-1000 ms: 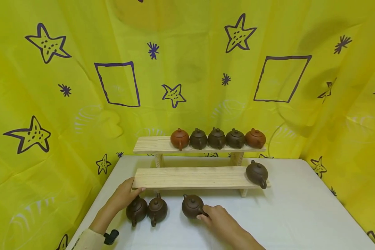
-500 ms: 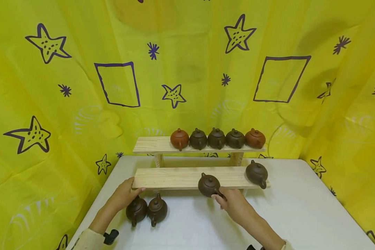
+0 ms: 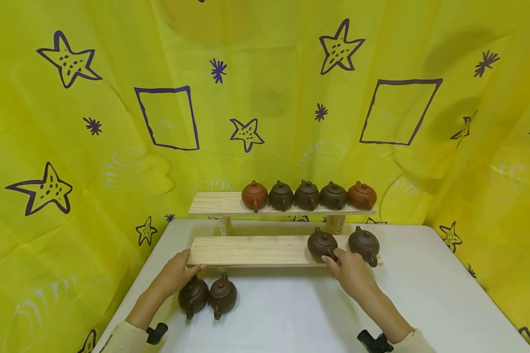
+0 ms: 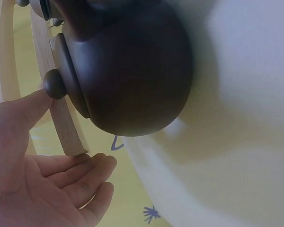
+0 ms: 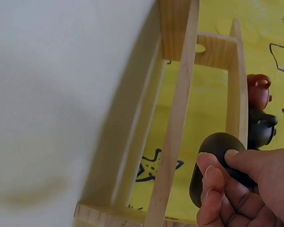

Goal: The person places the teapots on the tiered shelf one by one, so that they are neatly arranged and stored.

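Note:
My right hand (image 3: 353, 274) pinches the handle of a dark brown teapot (image 3: 321, 245) between thumb and fingers. That teapot is over the lower board of a two-tier wooden shelf (image 3: 247, 250), left of another brown teapot (image 3: 363, 243); whether its base touches the board I cannot tell. In the right wrist view the held teapot (image 5: 217, 144) is partly hidden by the fingers. My left hand (image 3: 174, 274) holds the lower board's left end, thumb along the front and fingers at the end. Two brown teapots (image 3: 193, 296) (image 3: 223, 295) stand on the table beside it.
On the upper board (image 3: 216, 203) stands a row of several teapots, with a reddish one (image 3: 253, 195) at its left end and another (image 3: 361, 195) at its right. A white cloth covers the table (image 3: 282, 318). Yellow patterned fabric (image 3: 265, 98) hangs behind.
My right hand has lifted the brown teapot from the table and carried it up and right to the lower board, near the teapot there. The left hand has stayed at the board's end.

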`<state>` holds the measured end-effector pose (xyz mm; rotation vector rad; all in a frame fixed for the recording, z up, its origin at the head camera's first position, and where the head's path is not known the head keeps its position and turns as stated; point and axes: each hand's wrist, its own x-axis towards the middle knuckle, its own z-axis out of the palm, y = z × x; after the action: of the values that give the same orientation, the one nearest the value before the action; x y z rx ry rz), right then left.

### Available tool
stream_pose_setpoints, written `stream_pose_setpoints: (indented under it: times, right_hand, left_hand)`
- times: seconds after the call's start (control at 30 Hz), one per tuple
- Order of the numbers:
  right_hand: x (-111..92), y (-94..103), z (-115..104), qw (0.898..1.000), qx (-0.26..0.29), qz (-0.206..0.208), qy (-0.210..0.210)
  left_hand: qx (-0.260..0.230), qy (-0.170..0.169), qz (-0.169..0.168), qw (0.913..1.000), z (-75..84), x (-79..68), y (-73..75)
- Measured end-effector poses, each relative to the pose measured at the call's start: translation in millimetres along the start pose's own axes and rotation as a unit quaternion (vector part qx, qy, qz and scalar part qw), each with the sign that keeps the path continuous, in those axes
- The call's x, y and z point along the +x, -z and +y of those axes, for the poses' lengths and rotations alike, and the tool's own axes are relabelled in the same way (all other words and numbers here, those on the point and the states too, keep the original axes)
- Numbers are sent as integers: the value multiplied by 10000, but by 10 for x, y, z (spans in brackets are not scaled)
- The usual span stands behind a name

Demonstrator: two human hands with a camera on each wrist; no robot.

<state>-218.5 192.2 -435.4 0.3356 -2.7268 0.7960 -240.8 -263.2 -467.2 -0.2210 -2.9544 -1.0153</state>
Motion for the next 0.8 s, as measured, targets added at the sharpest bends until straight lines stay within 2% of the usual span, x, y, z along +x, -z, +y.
stream_pose_setpoints:
  times: [0.13,0.33,0.8]
  right_hand:
    - [16,13,67,9998,-20,140,-119]
    - [24,31,134,9990,106,33,-422]
    - [35,8,238,9983,189,67,-541]
  left_hand:
    - [-58,2,-3,10000,17,-2,-1]
    - [-27,-17,14,10000,20,-3,4]
    - [-53,-35,17,10000,-6,4,-13]
